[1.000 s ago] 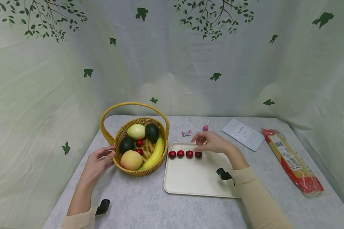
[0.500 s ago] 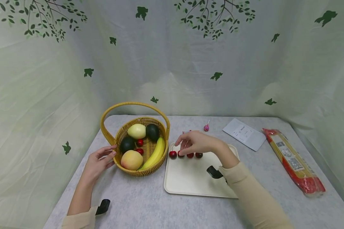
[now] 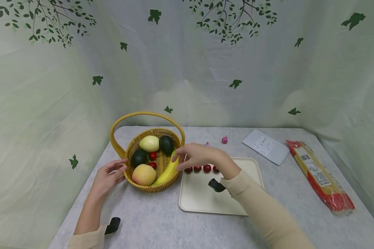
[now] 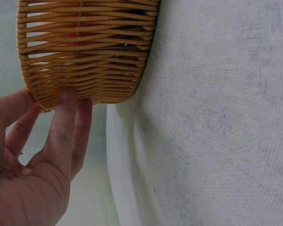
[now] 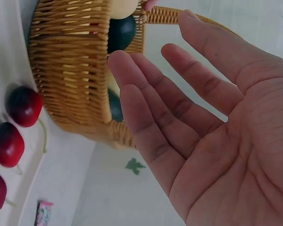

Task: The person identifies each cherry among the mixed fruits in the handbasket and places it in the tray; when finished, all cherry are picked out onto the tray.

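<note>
Right grip, spread and pinching nothing, hangs over the upper end of the banana and the right rim of the basket (whether it touches either, I cannot tell). Left grip lies relaxed against the basket's left side. Banana and basket sit left of centre in the frame, on the table. Wicker should be light and springy, best lifted by the handle; the banana looks smooth, perhaps slippery, best held mid-curve.

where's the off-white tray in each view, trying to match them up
Head: tray lower middle, partly behind the right sleeve.
Left wrist: not in it.
Right wrist: along the left edge, cherries on it.
Shared landmark: the wicker basket, in all three.
</note>
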### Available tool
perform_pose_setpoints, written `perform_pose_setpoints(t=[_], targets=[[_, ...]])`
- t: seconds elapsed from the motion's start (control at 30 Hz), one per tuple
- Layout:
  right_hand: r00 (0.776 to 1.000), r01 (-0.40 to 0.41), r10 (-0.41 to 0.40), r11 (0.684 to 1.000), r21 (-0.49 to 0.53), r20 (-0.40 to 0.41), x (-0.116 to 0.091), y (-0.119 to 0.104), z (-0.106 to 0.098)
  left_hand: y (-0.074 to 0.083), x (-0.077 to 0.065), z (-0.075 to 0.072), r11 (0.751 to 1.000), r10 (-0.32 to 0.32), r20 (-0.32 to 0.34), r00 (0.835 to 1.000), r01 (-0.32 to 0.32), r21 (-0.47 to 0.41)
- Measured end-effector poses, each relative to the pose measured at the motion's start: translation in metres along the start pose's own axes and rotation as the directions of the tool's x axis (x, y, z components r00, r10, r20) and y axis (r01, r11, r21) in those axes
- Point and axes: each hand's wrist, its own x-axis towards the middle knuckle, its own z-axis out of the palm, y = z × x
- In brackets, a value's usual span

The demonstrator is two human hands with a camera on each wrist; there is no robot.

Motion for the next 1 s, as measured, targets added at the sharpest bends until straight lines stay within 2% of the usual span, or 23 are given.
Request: perform_pose_setpoints(t=[0.37,0.6,0.73,1.0], targets=[[0.997,0.011,-0.003,0.993,-0.122,0.071,0.049,-0.017,-0.002,0.001,0.0,-0.003,1.0,-0.001,0.004,1.0,0.001,-0.026],[0.998,-0.02,0.026,0.996,-0.09,0.064,0.077,-0.015,-0.003,0.002,0.0,-0.002,1.0,0.0,0.01,1.0,0.0,-0.026],[0.995,-0.031,0.042,0.993,-0.116,0.089,0.089,-0.018,0.002,0.003,0.0,-0.002,0.999,-0.006,0.012,1.0,0.007,-0.032],[0.973,-0.143,0.172,0.972,-0.185,0.154,0.112,-0.018,0.018,-0.003,0.0,0.001,0.998,-0.031,0.003,1.0,0.031,-0.048]])
